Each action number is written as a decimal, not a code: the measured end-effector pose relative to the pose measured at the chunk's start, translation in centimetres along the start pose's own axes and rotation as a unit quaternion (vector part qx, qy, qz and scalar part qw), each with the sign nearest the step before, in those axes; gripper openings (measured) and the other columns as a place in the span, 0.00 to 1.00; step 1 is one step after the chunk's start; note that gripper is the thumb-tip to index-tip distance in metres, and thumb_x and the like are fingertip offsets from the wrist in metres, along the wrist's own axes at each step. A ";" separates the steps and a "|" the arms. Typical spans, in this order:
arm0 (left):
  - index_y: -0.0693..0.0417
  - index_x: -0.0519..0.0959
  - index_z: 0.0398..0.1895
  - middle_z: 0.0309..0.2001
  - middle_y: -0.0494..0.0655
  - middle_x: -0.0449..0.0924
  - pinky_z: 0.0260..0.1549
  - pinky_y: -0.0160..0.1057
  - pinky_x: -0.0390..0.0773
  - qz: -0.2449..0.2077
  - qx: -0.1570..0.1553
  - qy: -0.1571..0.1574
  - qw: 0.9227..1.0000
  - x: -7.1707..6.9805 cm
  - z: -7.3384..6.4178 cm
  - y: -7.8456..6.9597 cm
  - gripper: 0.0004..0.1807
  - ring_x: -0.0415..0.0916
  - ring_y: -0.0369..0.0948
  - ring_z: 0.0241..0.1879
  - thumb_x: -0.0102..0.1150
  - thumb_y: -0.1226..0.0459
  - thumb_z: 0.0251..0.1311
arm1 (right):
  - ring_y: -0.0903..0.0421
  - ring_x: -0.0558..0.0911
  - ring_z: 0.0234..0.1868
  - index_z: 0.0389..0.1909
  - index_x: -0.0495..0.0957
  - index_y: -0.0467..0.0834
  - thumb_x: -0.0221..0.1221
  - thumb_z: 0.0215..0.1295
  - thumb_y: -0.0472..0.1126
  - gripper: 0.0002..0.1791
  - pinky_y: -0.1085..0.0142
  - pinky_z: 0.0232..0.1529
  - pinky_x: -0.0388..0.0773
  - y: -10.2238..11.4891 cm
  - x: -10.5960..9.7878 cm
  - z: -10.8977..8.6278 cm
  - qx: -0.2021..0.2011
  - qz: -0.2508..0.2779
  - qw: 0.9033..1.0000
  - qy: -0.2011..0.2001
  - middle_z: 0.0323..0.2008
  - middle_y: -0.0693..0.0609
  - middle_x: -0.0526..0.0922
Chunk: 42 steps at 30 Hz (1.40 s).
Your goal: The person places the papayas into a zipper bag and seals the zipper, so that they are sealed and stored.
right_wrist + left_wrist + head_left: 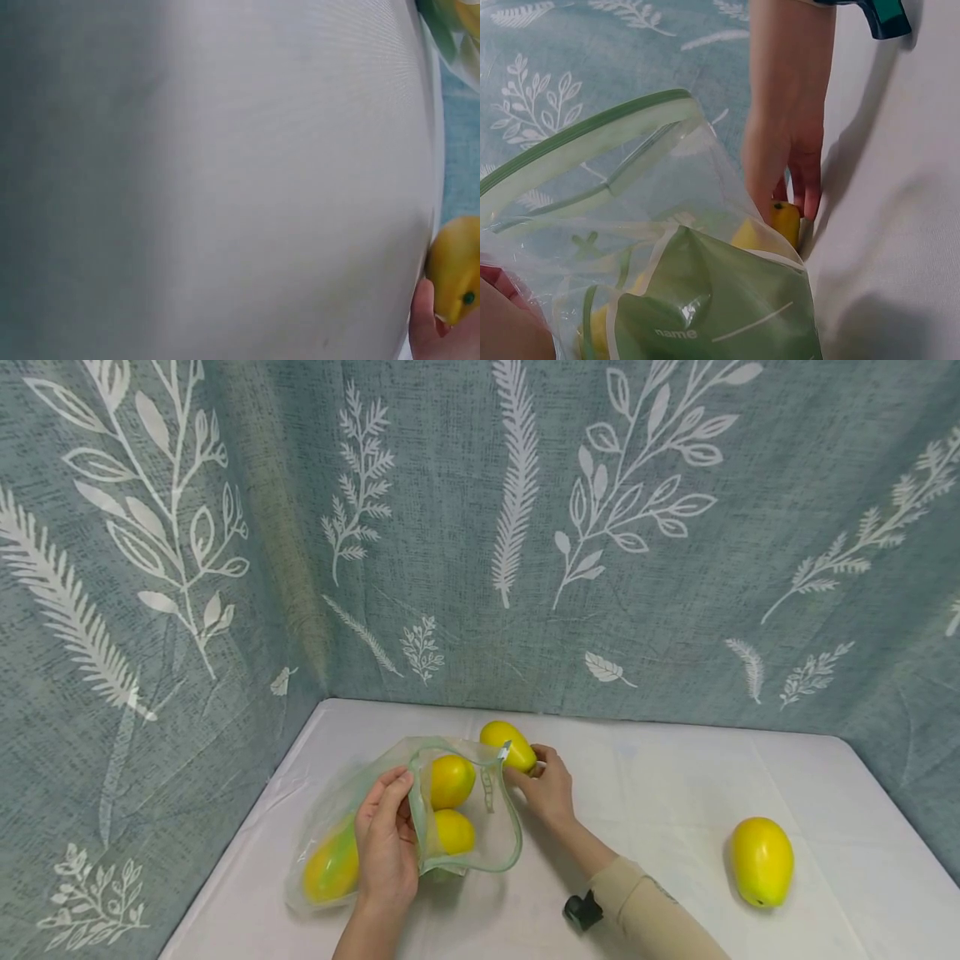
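Observation:
A clear zip bag (491,839) with a green-edged mouth stands open on the table, and my left hand (387,839) pinches its rim between thumb and fingers. Inside are two yellow mango-like fruits (452,781) near the mouth and another yellow fruit (328,870) towards the left end. Behind the mouth, my right hand (551,787) grips a yellow mango-like fruit (501,741) by its stem end. The left wrist view shows the bag's green label (712,300) with the word "name". At the right wrist view's edge, fingers (422,307) touch the held fruit (450,259).
One more yellow fruit (762,862) lies on the white tablecloth (645,827) at the right. A blue-green curtain (450,527) with white leaf prints hangs behind the table and along its sides. A small black device (582,912) sits at the right wrist.

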<state>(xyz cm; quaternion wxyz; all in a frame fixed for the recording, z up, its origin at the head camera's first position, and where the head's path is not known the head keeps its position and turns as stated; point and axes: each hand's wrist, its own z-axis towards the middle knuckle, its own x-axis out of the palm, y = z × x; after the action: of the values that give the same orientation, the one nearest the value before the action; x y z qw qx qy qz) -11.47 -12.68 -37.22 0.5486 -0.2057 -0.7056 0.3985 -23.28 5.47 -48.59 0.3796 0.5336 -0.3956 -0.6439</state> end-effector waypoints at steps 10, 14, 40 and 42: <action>0.55 0.78 0.36 0.32 0.43 0.80 0.32 0.27 0.78 0.004 -0.002 0.001 1.000 0.2 -0.1 0.0 0.04 0.74 0.34 0.28 0.53 0.66 0.68 | 0.48 0.79 0.48 0.59 0.73 0.38 0.70 0.57 0.48 0.32 0.57 0.44 0.80 0.1 -1.4 -0.7 0.031 0.006 0.999 -0.001 0.53 0.43 0.78; 0.55 0.78 0.36 0.31 0.43 0.79 0.32 0.27 0.77 0.003 0.000 0.006 1.000 0.2 -0.1 0.1 0.05 0.74 0.33 0.28 0.53 0.66 0.68 | 0.49 0.80 0.49 0.59 0.73 0.40 0.69 0.57 0.48 0.31 0.58 0.45 0.80 -0.1 -2.0 -1.0 0.036 0.004 0.999 0.001 0.53 0.44 0.78; 0.55 0.78 0.36 0.32 0.43 0.80 0.33 0.27 0.78 0.007 -0.004 -0.003 1.000 0.3 -0.2 0.4 0.04 0.75 0.34 0.29 0.54 0.66 0.68 | 0.53 0.78 0.50 0.56 0.76 0.48 0.71 0.54 0.51 0.29 0.52 0.51 0.74 1.2 -7.3 -4.1 0.043 0.006 0.999 0.022 0.52 0.52 0.80; 0.55 0.79 0.36 0.32 0.43 0.80 0.32 0.27 0.78 0.006 -0.005 -0.005 1.000 0.3 -0.2 0.4 0.04 0.75 0.34 0.28 0.54 0.66 0.68 | 0.53 0.79 0.50 0.56 0.76 0.48 0.71 0.54 0.51 0.29 0.51 0.51 0.73 1.5 -7.6 -4.5 0.034 0.003 0.999 0.025 0.52 0.53 0.80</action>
<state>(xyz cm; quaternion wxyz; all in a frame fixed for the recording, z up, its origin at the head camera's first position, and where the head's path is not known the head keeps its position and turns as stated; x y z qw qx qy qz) -11.41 -12.12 -37.29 0.5418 -0.2107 -0.7089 0.3993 -17.67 11.36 -44.85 0.3731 0.5613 -0.4096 -0.6148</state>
